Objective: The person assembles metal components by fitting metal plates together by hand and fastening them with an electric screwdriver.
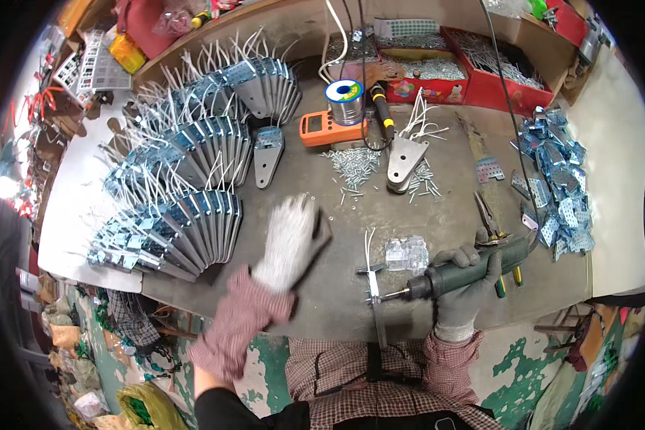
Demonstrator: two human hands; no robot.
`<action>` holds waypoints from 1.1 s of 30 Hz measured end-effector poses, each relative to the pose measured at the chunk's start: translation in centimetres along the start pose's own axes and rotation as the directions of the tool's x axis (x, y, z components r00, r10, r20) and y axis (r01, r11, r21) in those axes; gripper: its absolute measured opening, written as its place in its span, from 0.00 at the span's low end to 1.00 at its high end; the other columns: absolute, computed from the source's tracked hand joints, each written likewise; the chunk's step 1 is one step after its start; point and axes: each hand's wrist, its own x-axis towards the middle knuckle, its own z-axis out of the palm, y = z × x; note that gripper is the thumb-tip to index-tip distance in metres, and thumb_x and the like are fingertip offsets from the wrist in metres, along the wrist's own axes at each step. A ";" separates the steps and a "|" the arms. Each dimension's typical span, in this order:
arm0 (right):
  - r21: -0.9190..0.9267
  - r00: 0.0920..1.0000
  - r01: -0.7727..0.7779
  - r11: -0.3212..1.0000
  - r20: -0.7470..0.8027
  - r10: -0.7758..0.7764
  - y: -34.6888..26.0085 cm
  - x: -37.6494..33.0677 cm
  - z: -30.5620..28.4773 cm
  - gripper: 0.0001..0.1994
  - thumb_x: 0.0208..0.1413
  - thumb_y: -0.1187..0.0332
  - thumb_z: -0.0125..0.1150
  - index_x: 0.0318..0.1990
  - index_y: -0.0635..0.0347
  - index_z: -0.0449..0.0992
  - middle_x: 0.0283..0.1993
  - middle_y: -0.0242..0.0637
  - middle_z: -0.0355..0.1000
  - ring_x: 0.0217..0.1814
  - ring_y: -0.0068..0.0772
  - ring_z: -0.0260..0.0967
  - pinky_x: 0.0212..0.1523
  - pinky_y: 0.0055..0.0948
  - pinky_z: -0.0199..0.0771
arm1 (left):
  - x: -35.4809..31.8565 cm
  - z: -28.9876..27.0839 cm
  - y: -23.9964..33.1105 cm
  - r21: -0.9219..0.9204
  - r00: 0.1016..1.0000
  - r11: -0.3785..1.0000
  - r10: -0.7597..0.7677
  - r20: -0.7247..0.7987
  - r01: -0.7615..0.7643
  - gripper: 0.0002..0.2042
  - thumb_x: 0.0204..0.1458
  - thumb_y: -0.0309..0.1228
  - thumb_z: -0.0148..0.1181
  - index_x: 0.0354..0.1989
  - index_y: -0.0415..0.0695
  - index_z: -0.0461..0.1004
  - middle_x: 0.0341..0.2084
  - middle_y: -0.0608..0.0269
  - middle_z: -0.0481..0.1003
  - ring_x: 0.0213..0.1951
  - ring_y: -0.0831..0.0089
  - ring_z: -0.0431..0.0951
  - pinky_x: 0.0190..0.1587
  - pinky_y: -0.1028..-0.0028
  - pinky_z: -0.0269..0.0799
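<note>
My left hand (pixel 288 240), in a white glove, reaches over the bench with its back up and fingers stretched forward, close to a few tiny metal pieces (pixel 311 199). Nothing shows in it; the fingertips are slightly blurred. In a grey glove, my right hand (pixel 460 297) grips a dark green electric screwdriver (pixel 473 269). Its bit points left and meets a small metal bracket (pixel 373 288) with white wires, on a grey plate (pixel 380 326) standing on edge at the bench's near side. A clear plastic piece (pixel 407 254) lies just beyond the screwdriver.
Rows of wired plates (pixel 186 229) fill the left. Small screws (pixel 351 168), stacked plates (pixel 406 159), an orange meter (pixel 331 130), a solder spool (pixel 346 107) and red hardware boxes (pixel 430 82) stand beyond. Pliers (pixel 486 215) and piled blue brackets (pixel 562 183) lie right.
</note>
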 end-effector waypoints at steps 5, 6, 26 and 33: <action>-0.022 0.999 -0.004 1.000 0.033 0.004 0.3 -0.5 1.0 0.18 0.64 0.58 0.56 0.57 0.55 0.69 0.30 0.29 0.66 0.34 0.25 0.64 0.53 0.37 0.65 | -8.9 -3.0 9.0 -0.949 0.919 0.144 -0.326 0.221 0.279 0.10 0.47 0.16 0.63 0.35 0.41 0.71 0.33 0.61 0.76 0.33 0.77 0.75 0.33 0.76 0.73; 0.000 0.999 -0.021 1.000 0.040 0.021 0.6 -0.5 0.9 0.17 0.64 0.58 0.56 0.56 0.55 0.69 0.30 0.29 0.66 0.34 0.25 0.64 0.53 0.37 0.65 | -9.9 -2.1 9.9 -0.947 0.919 0.219 -0.368 0.141 0.233 0.11 0.47 0.17 0.64 0.36 0.41 0.70 0.35 0.59 0.76 0.33 0.76 0.76 0.33 0.76 0.73; -0.044 1.000 -0.010 0.999 -0.010 0.009 0.3 -0.8 0.4 0.11 0.64 0.57 0.59 0.44 0.53 0.72 0.29 0.26 0.65 0.32 0.23 0.62 0.50 0.35 0.66 | -9.9 -4.0 9.8 -0.706 0.988 0.694 -0.059 0.144 0.144 0.16 0.44 0.25 0.66 0.43 0.44 0.71 0.47 0.52 0.72 0.41 0.49 0.77 0.38 0.58 0.75; -0.049 1.000 0.002 0.999 -0.015 -0.002 0.6 -0.8 0.4 0.12 0.65 0.56 0.56 0.44 0.55 0.72 0.30 0.28 0.64 0.32 0.24 0.61 0.50 0.36 0.66 | -7.8 -5.9 9.5 -0.614 0.992 0.788 0.035 0.118 0.045 0.14 0.46 0.22 0.63 0.43 0.39 0.73 0.61 0.48 0.63 0.57 0.40 0.68 0.54 0.49 0.70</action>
